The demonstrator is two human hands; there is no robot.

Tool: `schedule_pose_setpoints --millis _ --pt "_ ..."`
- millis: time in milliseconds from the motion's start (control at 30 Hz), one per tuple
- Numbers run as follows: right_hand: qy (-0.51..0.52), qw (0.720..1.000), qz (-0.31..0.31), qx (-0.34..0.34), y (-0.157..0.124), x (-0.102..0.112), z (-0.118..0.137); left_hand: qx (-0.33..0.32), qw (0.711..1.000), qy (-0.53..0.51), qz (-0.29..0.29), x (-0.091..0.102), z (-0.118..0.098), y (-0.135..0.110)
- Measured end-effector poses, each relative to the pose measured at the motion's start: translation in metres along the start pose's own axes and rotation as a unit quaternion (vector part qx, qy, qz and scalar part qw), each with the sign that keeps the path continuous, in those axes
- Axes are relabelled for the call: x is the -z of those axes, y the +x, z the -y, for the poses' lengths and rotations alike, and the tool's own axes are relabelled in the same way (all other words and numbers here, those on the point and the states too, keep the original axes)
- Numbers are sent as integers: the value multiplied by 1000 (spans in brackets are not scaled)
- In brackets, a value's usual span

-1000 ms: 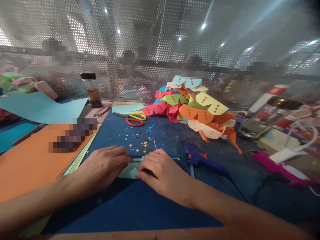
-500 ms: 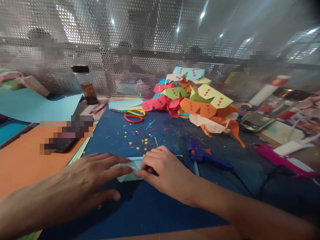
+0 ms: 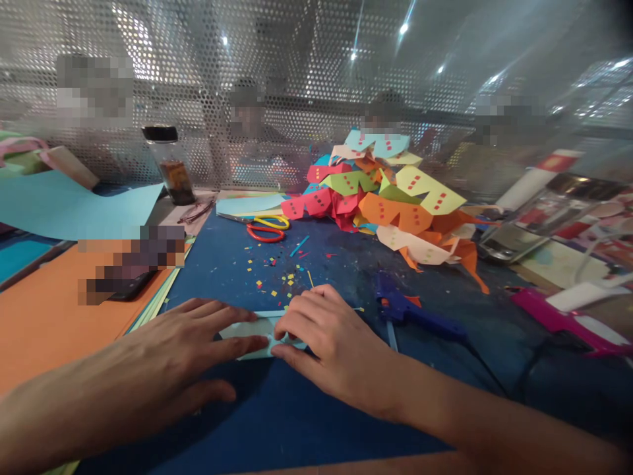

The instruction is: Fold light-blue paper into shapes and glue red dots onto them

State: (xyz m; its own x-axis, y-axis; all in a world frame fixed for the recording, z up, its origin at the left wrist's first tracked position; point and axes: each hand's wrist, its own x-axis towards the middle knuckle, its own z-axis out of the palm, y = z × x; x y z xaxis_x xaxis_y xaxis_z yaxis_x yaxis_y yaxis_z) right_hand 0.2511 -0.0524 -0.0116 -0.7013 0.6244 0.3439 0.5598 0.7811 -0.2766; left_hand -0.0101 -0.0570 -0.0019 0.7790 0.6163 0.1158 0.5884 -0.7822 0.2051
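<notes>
A small piece of light blue folded paper (image 3: 264,324) lies on the blue tabletop, partly covered by both hands. My left hand (image 3: 182,353) is open, its fingers stretched over the paper's left part and pressing it down, with the thumb apart on the table. On the paper's right part, my right hand (image 3: 329,340) has bent fingers, with thumb and forefinger tips close together at the surface. Whatever lies between those tips is too small or hidden to make out. Small paper bits (image 3: 287,280) are scattered just beyond the hands.
Scissors (image 3: 267,227) with red and yellow handles lie ahead. A pile of coloured paper cut-outs (image 3: 395,211) stands at back right, near a blue glue gun (image 3: 420,313) with a cord. Orange sheets (image 3: 44,297), a phone (image 3: 136,284) and a lidded jar (image 3: 173,171) are left.
My right thumb and forefinger have parted slightly, showing more blue paper between them. My left fingertips have shifted a little to the right on the paper.
</notes>
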Motion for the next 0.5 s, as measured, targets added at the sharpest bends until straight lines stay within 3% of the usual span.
schedule_pose_setpoints --millis 100,200,500 --pt "-36 998 15 53 -2 5 2 9 998 9 59 0 0 1" --pt "-68 993 30 87 -3 6 3 16 998 -2 66 2 0 1" --pt "-100 991 34 88 -3 3 2 -14 997 2 82 7 4 -7"
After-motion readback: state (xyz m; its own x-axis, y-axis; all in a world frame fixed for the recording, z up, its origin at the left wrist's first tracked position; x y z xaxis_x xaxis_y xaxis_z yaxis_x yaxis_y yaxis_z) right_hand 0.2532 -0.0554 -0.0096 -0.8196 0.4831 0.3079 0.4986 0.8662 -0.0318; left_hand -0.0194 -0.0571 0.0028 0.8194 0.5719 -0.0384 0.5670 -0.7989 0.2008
